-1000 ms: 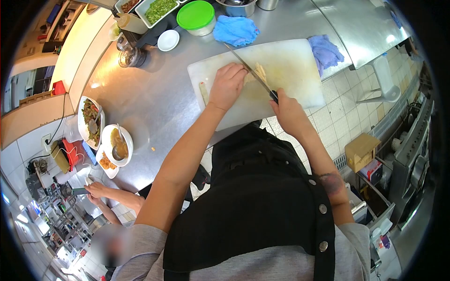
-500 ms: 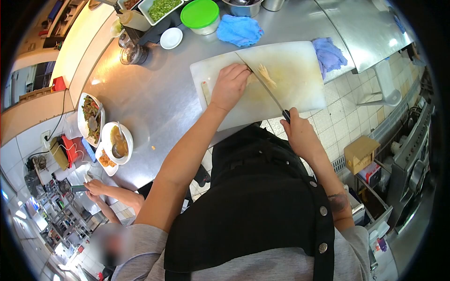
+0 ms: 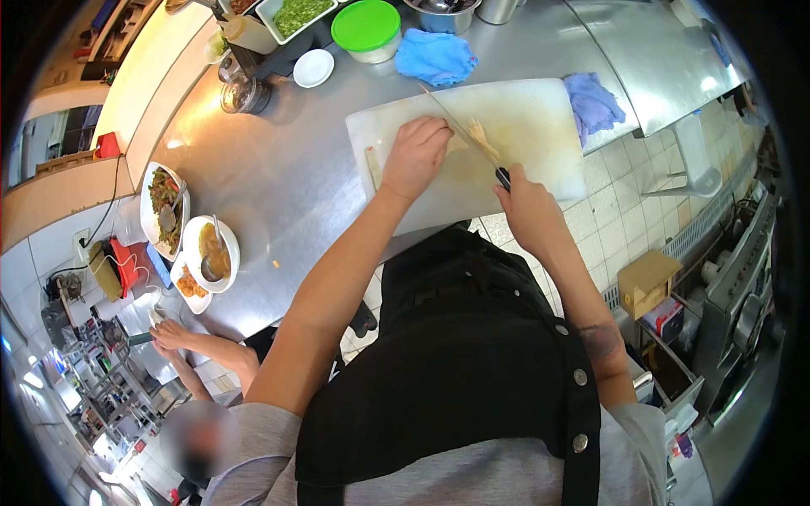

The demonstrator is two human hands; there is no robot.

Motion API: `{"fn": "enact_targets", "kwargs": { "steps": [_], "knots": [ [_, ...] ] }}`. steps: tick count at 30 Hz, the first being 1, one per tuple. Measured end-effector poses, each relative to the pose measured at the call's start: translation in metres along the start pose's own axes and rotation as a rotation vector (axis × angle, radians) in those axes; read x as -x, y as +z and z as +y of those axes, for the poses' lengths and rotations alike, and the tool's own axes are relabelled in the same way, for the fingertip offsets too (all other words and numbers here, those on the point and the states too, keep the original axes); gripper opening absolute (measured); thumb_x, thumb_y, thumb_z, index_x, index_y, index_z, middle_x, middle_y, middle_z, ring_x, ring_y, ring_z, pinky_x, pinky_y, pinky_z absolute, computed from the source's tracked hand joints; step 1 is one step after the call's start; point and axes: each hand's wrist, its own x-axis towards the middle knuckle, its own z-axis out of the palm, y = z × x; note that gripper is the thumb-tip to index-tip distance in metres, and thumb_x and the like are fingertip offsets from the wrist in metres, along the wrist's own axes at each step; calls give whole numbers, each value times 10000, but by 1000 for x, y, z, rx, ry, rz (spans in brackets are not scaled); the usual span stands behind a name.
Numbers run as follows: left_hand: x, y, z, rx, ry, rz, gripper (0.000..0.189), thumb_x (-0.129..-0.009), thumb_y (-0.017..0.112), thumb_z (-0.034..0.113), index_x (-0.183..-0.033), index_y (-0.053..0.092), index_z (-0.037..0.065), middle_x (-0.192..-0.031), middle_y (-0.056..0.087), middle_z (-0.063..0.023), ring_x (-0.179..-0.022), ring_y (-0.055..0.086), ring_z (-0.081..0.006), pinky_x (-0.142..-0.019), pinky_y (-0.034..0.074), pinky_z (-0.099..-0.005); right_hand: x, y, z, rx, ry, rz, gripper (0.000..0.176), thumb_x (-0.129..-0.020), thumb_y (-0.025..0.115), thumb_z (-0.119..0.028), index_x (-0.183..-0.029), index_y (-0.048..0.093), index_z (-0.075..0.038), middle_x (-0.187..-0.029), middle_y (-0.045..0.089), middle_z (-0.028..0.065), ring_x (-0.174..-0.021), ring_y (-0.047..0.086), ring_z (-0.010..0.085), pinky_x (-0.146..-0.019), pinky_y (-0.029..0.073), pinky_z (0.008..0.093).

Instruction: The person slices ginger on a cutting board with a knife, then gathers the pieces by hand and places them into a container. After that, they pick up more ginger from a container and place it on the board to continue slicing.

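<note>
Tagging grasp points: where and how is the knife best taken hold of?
Take the knife by its black handle, likely best from the person's near right side, closing around it. That end points back toward the body, while the long, thin blade runs away across the cutting board beside the left hand. The right hand holds it there.

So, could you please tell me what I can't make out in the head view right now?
All in the head view:
Whatever lies under the left hand: hidden by the hand itself.
Rear of the knife handle: covered by the right hand.
Contents of the green-lidded tub: hidden by its lid.
Far side of the metal bowl: cut off by the top edge.
Dark item at the co-worker's hands: too small to identify.
</note>
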Motion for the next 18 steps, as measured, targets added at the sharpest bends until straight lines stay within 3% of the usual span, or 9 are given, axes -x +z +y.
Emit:
{"fn": "enact_targets", "kwargs": {
  "steps": [8,18],
  "knots": [
    [-1,1,1,14,-10,-1,181,-787,690,39,-967,681,55,-1071,655,-50,-1058,608,-251,-935,463,-374,41,-7,16,-62,35,-96,266,-1006,545,-217,-1042,427,18,-770,631,324,-773,615,530,-658,462,602],
    [-2,1,2,-3,-3,3,157,-784,692,34,-940,684,52,-1050,657,-55,-1065,607,-255,-941,458,-375,-10,27,9,-74,-3,7,268,-1003,537,-224,-1048,423,15,-787,635,339,-800,620,541,-684,472,610]
  ]
}}
